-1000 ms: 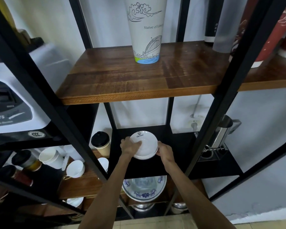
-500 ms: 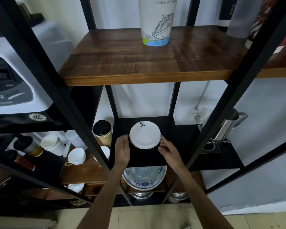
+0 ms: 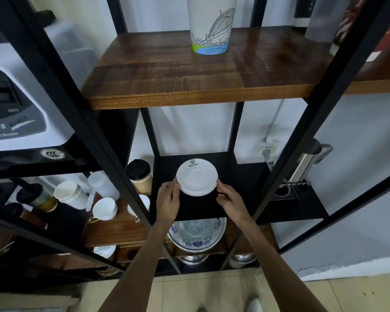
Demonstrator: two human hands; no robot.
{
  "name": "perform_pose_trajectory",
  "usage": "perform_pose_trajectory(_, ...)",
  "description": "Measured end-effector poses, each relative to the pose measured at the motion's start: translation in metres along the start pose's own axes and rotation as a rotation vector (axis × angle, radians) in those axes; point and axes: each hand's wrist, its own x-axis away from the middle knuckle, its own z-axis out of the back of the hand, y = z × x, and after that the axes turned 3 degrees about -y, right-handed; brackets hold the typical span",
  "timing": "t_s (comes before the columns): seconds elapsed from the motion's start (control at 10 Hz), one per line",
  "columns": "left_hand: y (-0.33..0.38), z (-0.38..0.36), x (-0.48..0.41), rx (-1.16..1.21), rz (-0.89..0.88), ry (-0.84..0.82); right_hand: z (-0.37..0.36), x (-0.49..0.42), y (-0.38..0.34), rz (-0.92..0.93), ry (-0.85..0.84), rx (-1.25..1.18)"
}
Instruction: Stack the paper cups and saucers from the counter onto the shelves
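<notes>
A white saucer [image 3: 197, 176] with a dark logo near its far rim lies flat on the black shelf [image 3: 241, 176]. It seems to top a small stack, since a second rim shows beneath it. The left hand [image 3: 167, 204] pinches the near-left edge with its fingertips. The right hand [image 3: 230, 200] grips the near-right edge. A tall paper cup [image 3: 211, 25] printed with a bridge stands on the wooden shelf [image 3: 189, 73] above. A blue-patterned plate [image 3: 197, 236] sits on the shelf below.

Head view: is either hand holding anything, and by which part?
Both hands, left hand and right hand, pinch the white saucer at opposite sides of its near rim, over the black shelf.
</notes>
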Motion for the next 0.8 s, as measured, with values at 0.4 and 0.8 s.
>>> perform_pose_trajectory(0.4, 0.003, -0.002, 0.001, -0.079, -0.018, 0.024, -0.003, 0.001, 0.000, 0.016, 0.033, 0.086)
perform_pose_trajectory(0.8, 0.014, 0.009, 0.034, -0.053, 0.061, 0.018, -0.004, 0.019, -0.008, -0.011, 0.085, 0.093)
